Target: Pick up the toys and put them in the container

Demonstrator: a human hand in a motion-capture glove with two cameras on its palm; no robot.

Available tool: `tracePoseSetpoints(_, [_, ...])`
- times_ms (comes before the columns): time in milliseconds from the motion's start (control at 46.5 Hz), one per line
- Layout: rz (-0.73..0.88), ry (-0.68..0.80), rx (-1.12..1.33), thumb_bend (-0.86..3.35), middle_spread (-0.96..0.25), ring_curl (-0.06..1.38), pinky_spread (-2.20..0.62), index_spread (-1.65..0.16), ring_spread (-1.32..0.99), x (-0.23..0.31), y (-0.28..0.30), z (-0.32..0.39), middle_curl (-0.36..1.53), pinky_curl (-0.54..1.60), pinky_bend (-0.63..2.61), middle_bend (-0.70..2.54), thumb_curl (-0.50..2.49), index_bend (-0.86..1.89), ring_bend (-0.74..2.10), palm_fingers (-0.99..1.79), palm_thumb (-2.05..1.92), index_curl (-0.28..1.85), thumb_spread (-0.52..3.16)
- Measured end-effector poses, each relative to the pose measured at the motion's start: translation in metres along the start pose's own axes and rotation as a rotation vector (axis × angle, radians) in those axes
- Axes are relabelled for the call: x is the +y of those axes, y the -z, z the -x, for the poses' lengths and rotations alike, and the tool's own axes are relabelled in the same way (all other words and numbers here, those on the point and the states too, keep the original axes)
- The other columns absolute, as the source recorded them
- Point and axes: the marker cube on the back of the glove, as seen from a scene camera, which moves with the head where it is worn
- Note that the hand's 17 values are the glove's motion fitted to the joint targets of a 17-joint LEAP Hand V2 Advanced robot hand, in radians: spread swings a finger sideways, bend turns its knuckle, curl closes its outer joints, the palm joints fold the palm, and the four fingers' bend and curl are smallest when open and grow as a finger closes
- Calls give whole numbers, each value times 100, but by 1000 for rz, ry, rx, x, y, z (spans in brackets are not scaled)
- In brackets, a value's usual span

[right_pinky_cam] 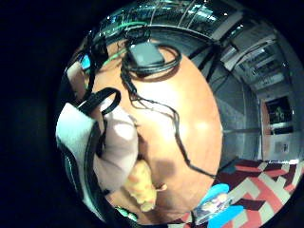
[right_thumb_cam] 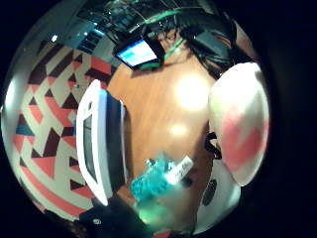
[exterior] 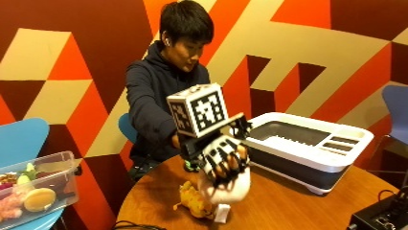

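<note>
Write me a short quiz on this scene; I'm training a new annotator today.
1. True or false: the yellow toy lies inside the white container.
2. What does the gloved right hand hold? A) a white toy B) a book C) nothing
3. Fill in: the container stands on a round ____ table.

Key: 1 false, it lies on the table; 2 A; 3 wooden.
</note>
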Motion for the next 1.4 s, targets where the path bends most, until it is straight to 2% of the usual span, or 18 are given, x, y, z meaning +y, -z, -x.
tracePoseSetpoints(236, [-129,100,-165,38,-31,41,-37,-35,-43,41,102,30,29,41,102,72,49,38,109,105,82,14,54])
tracePoseSetpoints(387, [-186,212,-355,39,-37,47,-39,-39,-47,73,139,76,35,46,106,85,55,50,116,101,83,17,40])
tracePoseSetpoints(645, [-191,374,-495,38,-43,56,-40,-44,-50,112,137,179,48,53,116,100,62,69,125,85,78,23,23])
tracePoseSetpoints(817, [-117,381,-552,30,-41,60,-39,-42,-47,97,100,219,53,56,124,99,65,68,127,72,71,26,24])
tracePoseSetpoints(903, [34,406,-583,25,-35,59,-35,-36,-42,95,72,235,52,54,123,88,65,56,125,53,65,26,43])
tracePoseSetpoints(946, [119,446,-595,25,-30,58,-29,-33,-37,98,59,242,52,54,114,86,63,56,115,24,61,28,59])
tracePoseSetpoints(967, [146,462,-593,22,-26,55,-23,-32,-32,100,54,245,50,54,111,78,61,59,101,-6,57,30,65])
tracePoseSetpoints(1032, [157,479,-563,18,-18,49,-14,-29,-23,102,47,246,46,51,105,66,57,61,75,-35,50,31,78])
tracePoseSetpoints(1182, [96,436,-521,12,-8,35,-4,-25,-12,98,57,216,40,40,88,51,50,54,49,-19,43,30,100])
tracePoseSetpoints(1311, [80,367,-473,14,-6,34,-1,-23,-10,94,67,167,42,35,76,56,49,48,53,3,46,30,116])
tracePoseSetpoints(1397, [165,369,-346,16,-6,33,0,-22,-10,94,66,129,44,32,70,62,48,46,54,11,48,31,124])
